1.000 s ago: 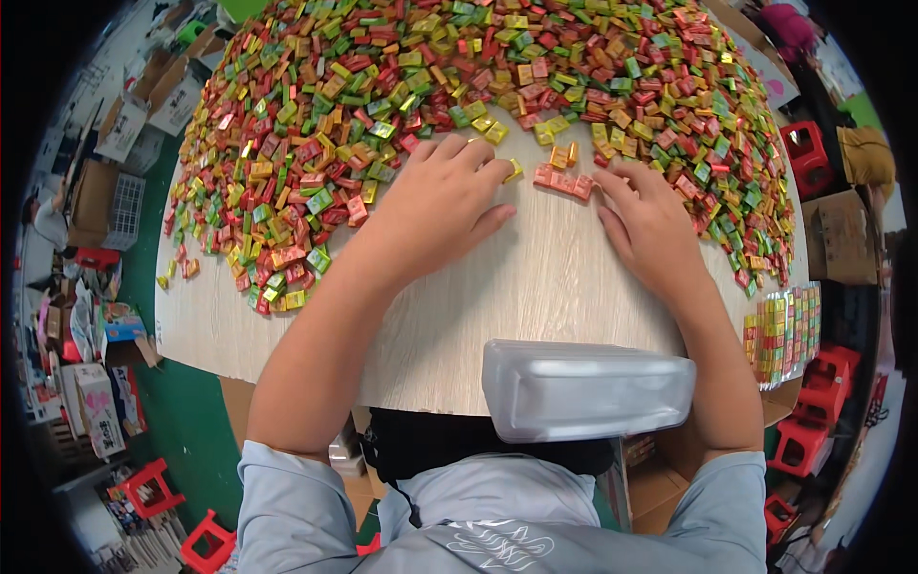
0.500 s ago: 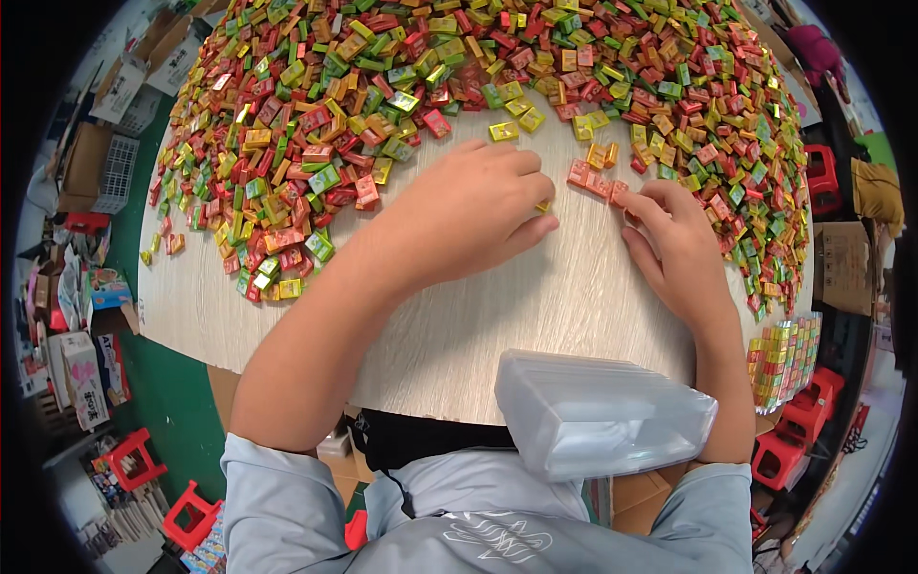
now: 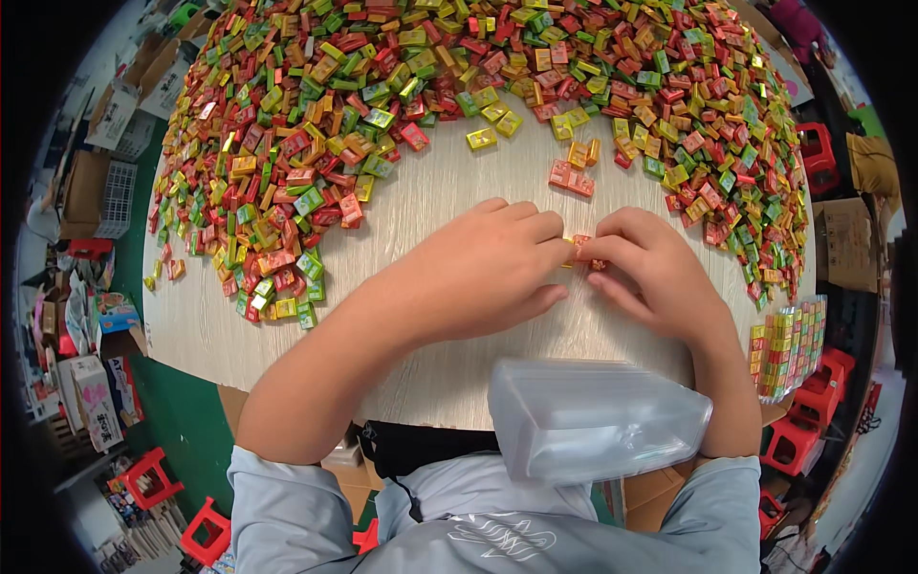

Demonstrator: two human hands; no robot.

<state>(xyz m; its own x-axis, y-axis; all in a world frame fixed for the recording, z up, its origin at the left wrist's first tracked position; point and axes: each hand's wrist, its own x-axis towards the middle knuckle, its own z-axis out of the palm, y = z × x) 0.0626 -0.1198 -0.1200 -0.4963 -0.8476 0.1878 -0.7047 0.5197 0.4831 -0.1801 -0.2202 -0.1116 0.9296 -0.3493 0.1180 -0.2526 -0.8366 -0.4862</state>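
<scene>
My left hand [image 3: 492, 270] is closed, its fingertips pinching a small yellow wrapped candy [image 3: 568, 265] that is mostly hidden. Against it, my right hand [image 3: 652, 273] grips a small red wrapped candy [image 3: 591, 252] between thumb and fingers. Both hands meet over the pale wood-grain table [image 3: 449, 368]. Just beyond them lies a short row of red candies [image 3: 571, 179], with two orange candies [image 3: 583, 153] behind it. A nested stack of clear plastic boxes [image 3: 598, 421] stands at the near table edge, between my forearms.
A large heap of red, green, yellow and orange candies [image 3: 316, 124] curves around the far side and both flanks. At the right edge sits a clear pack filled with candies [image 3: 789, 349]. Red stools [image 3: 151, 478] and cardboard boxes [image 3: 846, 244] stand around the table.
My right hand has drawn a red candy away from the row, toward me and left. My left hand has come nearer and to the right, so the two hands now meet.
</scene>
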